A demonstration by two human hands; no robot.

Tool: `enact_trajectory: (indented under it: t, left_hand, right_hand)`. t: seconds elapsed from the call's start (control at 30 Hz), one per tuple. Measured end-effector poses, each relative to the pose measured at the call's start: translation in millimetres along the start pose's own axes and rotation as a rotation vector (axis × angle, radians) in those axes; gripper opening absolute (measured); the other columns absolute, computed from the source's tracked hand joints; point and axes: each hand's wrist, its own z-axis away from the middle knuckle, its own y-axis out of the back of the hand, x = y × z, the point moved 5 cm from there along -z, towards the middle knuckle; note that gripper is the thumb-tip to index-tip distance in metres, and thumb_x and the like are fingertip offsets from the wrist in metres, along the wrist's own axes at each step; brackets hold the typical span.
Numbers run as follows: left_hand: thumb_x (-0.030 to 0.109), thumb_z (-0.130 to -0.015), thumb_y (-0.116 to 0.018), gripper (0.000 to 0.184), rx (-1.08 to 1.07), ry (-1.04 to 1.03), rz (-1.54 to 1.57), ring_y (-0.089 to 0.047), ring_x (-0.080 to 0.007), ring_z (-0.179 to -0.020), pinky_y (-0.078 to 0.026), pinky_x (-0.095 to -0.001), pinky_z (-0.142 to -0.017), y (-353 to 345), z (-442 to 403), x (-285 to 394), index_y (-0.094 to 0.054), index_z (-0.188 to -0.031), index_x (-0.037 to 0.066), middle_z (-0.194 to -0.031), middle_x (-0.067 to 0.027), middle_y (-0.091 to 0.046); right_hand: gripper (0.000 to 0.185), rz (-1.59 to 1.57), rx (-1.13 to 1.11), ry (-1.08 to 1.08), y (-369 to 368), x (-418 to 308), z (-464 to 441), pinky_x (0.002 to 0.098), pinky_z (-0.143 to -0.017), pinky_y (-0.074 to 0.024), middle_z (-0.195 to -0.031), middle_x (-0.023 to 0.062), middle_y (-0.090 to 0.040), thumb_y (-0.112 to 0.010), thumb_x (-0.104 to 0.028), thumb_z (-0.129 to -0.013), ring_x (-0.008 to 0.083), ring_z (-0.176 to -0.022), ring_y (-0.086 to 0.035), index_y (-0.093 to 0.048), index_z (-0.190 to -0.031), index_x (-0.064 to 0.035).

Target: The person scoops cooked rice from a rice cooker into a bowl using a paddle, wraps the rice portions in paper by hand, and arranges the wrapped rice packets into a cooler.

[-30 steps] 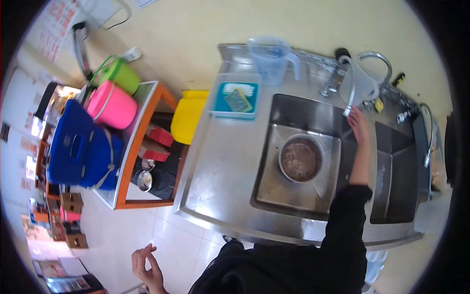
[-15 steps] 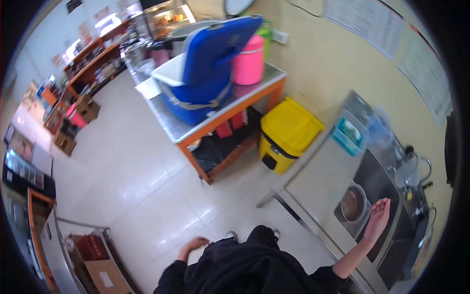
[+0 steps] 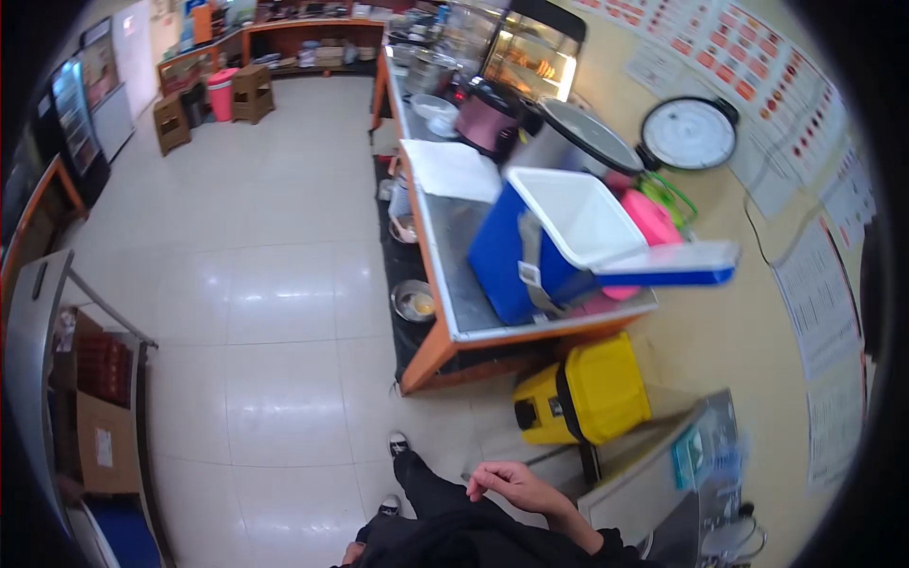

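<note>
My right hand (image 3: 511, 485) is in front of my body with its fingers loosely curled together, and I see nothing in them. It is nearest to the yellow bin (image 3: 602, 388) and the steel sink counter (image 3: 620, 461), touching neither. Only a small part of my left hand (image 3: 353, 552) shows low beside my leg; its fingers are mostly hidden. Ahead on the metal-topped table (image 3: 453, 232) stands a blue cooler box (image 3: 497, 251), its lid (image 3: 668, 263) swung open to the right and its white inside visible.
Along the table are a white cloth or paper (image 3: 453, 170), a pink cooker (image 3: 488, 123), a large pot (image 3: 573, 137) and a lit display case (image 3: 530, 57). A metal bowl (image 3: 413, 301) sits on the lower shelf. Tiled floor (image 3: 284, 293) runs left toward a shelf with cardboard boxes (image 3: 106, 445).
My view has turned right, and the table and cooler box now appear closer. My right hand has left the sink area and come in front of my body. The left hand is lower.
</note>
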Motion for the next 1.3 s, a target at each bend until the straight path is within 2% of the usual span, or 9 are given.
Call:
enact_trajectory:
  t: [0.13, 0.37, 0.63, 0.7, 0.77, 0.87, 0.93, 1.1, 1.3]
  left_hand:
    - [0.028, -0.085, -0.055, 0.046, -0.018, -0.063, 0.323, -0.060, -0.0399, -0.095, -0.049, -0.0421, -0.079, -21.4, -43.9, 11.7, -0.052, -0.124, 0.002, -0.101, -0.0278, -0.062]
    - [0.017, -0.089, -0.047, 0.046, 0.531, 0.015, -0.045, -0.061, -0.0403, -0.090, -0.049, -0.0447, -0.077, 33.9, -88.0, 90.6, -0.039, -0.131, 0.001, -0.094, -0.0275, -0.062]
    - [0.019, -0.097, -0.029, 0.046, 0.717, -0.060, -0.278, -0.061, -0.0385, -0.082, -0.049, -0.0445, -0.070, 126.8, -116.7, 141.2, -0.023, -0.137, -0.002, -0.083, -0.0260, -0.062]
    - [0.021, -0.098, -0.032, 0.047, 0.808, 0.023, 0.195, -0.061, -0.0390, -0.082, -0.049, -0.0440, -0.071, 169.0, -161.2, 132.2, -0.024, -0.137, -0.003, -0.082, -0.0250, -0.062]
    - [0.030, -0.099, -0.033, 0.048, 0.732, -0.025, 0.186, -0.060, -0.0408, -0.086, -0.047, -0.0452, -0.075, 190.5, -178.5, 141.9, -0.029, -0.134, -0.004, -0.084, -0.0240, -0.062]
    - [0.006, -0.078, -0.062, 0.037, 0.803, -0.248, -0.145, -0.062, -0.0350, -0.079, -0.047, -0.0426, -0.068, 238.9, -146.3, 187.8, -0.041, -0.108, 0.004, -0.085, -0.0188, -0.062]
    - [0.002, -0.068, -0.069, 0.052, 0.637, -0.432, -0.001, -0.062, -0.0277, -0.074, -0.047, -0.0369, -0.065, 277.2, -131.1, 211.1, -0.040, -0.111, 0.007, -0.079, -0.0147, -0.061]
    - [-0.005, -0.082, -0.059, 0.050, 0.084, -0.612, 0.636, -0.051, -0.0132, -0.105, -0.043, -0.0268, -0.084, 393.3, 12.7, 423.9, -0.037, -0.125, 0.010, -0.118, -0.0066, -0.052]
    - [0.000, -0.082, -0.061, 0.058, -0.207, -1.040, 0.419, -0.044, -0.0151, -0.118, -0.035, -0.0290, -0.096, 426.6, 125.5, 603.2, -0.035, -0.132, 0.006, -0.125, -0.0090, -0.049]
  right_hand:
    - [0.029, 0.019, -0.012, 0.002, 27.2, -30.8, -59.7, 0.0238, -0.076, -0.0461, -0.083, 0.0032, -0.060, -0.045, -0.024, -0.098, 0.0093, -0.080, -0.057, -0.060, -0.090, -0.0003]
    - [0.030, 0.297, -0.029, 0.047, 47.2, -90.9, -152.8, 0.0242, -0.073, -0.0454, -0.080, 0.0033, -0.060, -0.045, -0.023, -0.097, 0.0098, -0.078, -0.057, -0.061, -0.089, 0.0009]
    - [0.026, 0.339, -0.099, 0.002, 3.7, -123.2, -227.0, 0.0242, -0.076, -0.0452, -0.081, 0.0025, -0.060, -0.047, -0.021, -0.096, 0.0093, -0.079, -0.057, -0.062, -0.093, -0.0001]
    - [0.025, 0.344, -0.016, 0.015, -8.5, -128.2, -246.6, 0.0240, -0.075, -0.0453, -0.081, 0.0027, -0.060, -0.047, -0.021, -0.096, 0.0096, -0.079, -0.057, -0.062, -0.094, -0.0001]
    - [0.025, 0.373, 0.032, -0.001, -19.5, -139.3, -254.9, 0.0236, -0.075, -0.0454, -0.080, 0.0028, -0.060, -0.048, -0.020, -0.096, 0.0097, -0.079, -0.057, -0.062, -0.095, -0.0001]
    - [0.024, 0.381, -0.004, 0.020, -56.0, -154.4, -285.3, 0.0229, -0.073, -0.0457, -0.080, 0.0030, -0.061, -0.048, -0.020, -0.096, 0.0097, -0.078, -0.058, -0.062, -0.096, -0.0006]
    - [0.023, 0.416, -0.046, 0.044, -78.8, -169.1, -300.3, 0.0227, -0.071, -0.0460, -0.079, 0.0031, -0.061, -0.049, -0.020, -0.095, 0.0097, -0.076, -0.058, -0.063, -0.097, -0.0013]
    - [0.027, 0.459, -0.093, 0.106, -104.8, -153.9, -345.6, 0.0269, -0.076, -0.0468, -0.088, 0.0066, -0.063, -0.057, -0.022, -0.091, 0.0134, -0.083, -0.060, -0.059, -0.110, -0.0026]
    - [0.067, 0.508, 0.014, 0.720, -164.8, -222.3, -356.7, 0.0342, -0.088, -0.0437, -0.111, 0.0115, -0.058, -0.072, -0.025, -0.079, 0.0226, -0.104, -0.056, -0.037, -0.131, -0.0020]
